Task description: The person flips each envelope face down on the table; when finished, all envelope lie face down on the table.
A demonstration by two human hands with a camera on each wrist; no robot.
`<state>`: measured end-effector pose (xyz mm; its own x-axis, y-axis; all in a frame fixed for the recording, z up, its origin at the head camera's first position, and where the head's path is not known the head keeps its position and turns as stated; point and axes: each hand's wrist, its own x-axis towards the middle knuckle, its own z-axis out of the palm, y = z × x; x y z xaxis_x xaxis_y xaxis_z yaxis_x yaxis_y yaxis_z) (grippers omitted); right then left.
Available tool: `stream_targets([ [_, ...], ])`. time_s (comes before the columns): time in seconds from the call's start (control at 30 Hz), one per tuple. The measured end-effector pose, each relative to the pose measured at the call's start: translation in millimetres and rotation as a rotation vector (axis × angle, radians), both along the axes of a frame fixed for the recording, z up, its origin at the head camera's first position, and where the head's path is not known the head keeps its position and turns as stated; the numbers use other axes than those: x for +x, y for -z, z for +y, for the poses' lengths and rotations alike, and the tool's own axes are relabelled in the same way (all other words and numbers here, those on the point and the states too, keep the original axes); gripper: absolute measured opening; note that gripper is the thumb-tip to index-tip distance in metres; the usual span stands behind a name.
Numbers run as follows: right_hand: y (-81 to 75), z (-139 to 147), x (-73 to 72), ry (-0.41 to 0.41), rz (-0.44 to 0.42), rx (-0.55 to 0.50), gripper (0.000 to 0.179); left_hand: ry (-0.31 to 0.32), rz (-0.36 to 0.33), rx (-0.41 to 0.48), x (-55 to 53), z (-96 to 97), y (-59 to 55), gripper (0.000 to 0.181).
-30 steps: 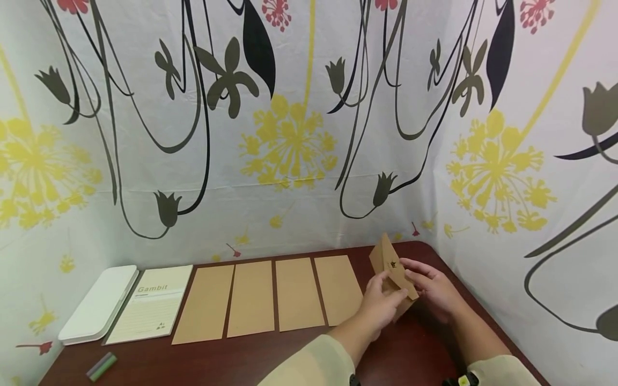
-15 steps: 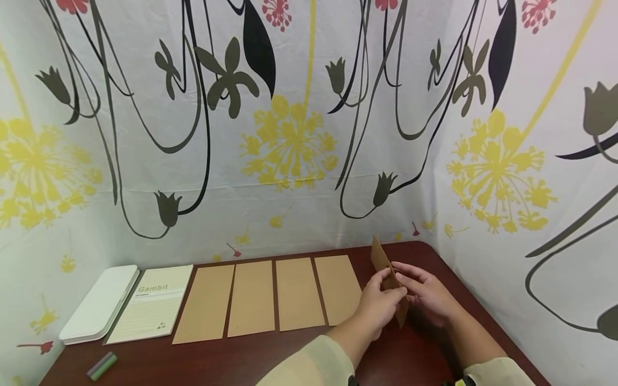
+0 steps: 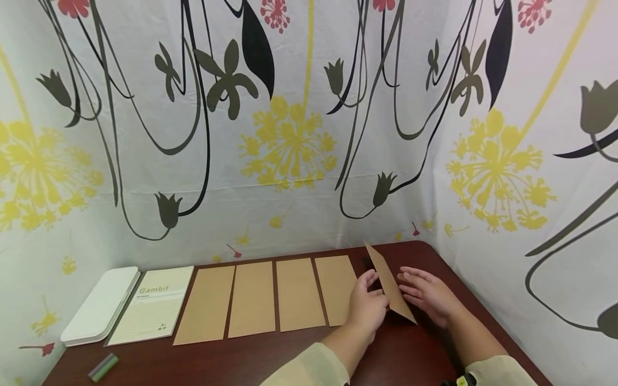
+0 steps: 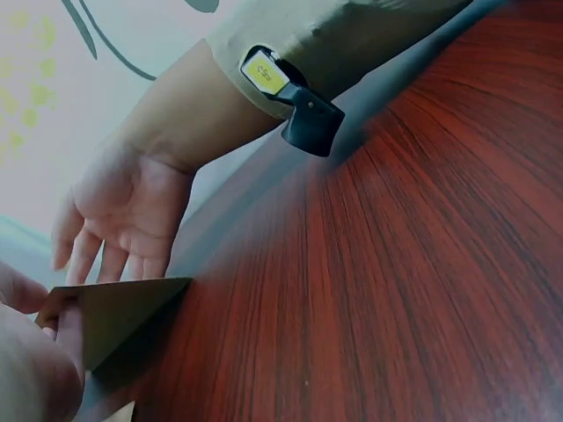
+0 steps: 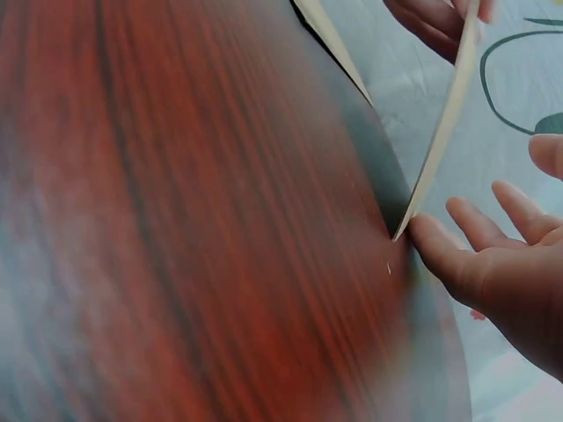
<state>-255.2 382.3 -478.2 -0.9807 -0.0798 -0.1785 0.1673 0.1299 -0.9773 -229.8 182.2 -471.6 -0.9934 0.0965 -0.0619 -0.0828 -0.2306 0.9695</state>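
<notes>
My left hand [image 3: 363,306] pinches a brown kraft envelope [image 3: 389,281] by its left side, at the right of the table. The envelope stands tilted on edge, plain side facing up and right. Just right of it is my right hand [image 3: 428,296], fingers extended and parted from the thumb. In the right wrist view, the fingertips of that hand [image 5: 510,268] are right at the lower end of the envelope [image 5: 444,132], seen nearly edge-on. The left wrist view has the left thumb and fingers on either side of the envelope [image 4: 123,308], partly hidden.
Several brown envelopes [image 3: 251,300] lie in a row left of my hands. Further left are a cream "Gambit" notepad [image 3: 154,316] and a white flat case [image 3: 98,308]. A small green and grey stick [image 3: 103,368] lies at front left. Patterned curtain [image 3: 299,214] borders the dark red table [image 3: 270,359].
The envelope has turned so its stamped flap no longer shows and its plain side does. My right hand has come off it and opened; my left has shifted slightly left with it.
</notes>
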Motion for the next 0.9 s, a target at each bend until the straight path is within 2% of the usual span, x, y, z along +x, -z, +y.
stream_targets([
  [0.2,2.3,7.0,-2.8,0.026,-0.016,-0.027,0.078,-0.038,0.026,-0.082,-4.6,-8.4,9.0,0.074],
  [0.43,1.5,11.9,-4.3,0.039,-0.017,-0.032,0.078,-0.009,-0.012,-0.145,-4.1,-13.9,13.5,0.078],
  [0.57,-1.9,10.5,-7.2,0.025,0.018,-0.024,0.075,0.014,-0.013,-0.152,-5.2,-21.5,12.4,0.081],
  [0.7,-10.9,2.4,-10.3,-0.002,0.080,0.006,0.073,0.003,0.021,-0.166,-10.1,-38.9,9.8,0.079],
  [0.9,-29.5,-23.0,-12.4,-0.037,0.161,-0.023,0.065,-0.039,0.091,-0.186,-19.4,-82.9,8.0,0.076],
])
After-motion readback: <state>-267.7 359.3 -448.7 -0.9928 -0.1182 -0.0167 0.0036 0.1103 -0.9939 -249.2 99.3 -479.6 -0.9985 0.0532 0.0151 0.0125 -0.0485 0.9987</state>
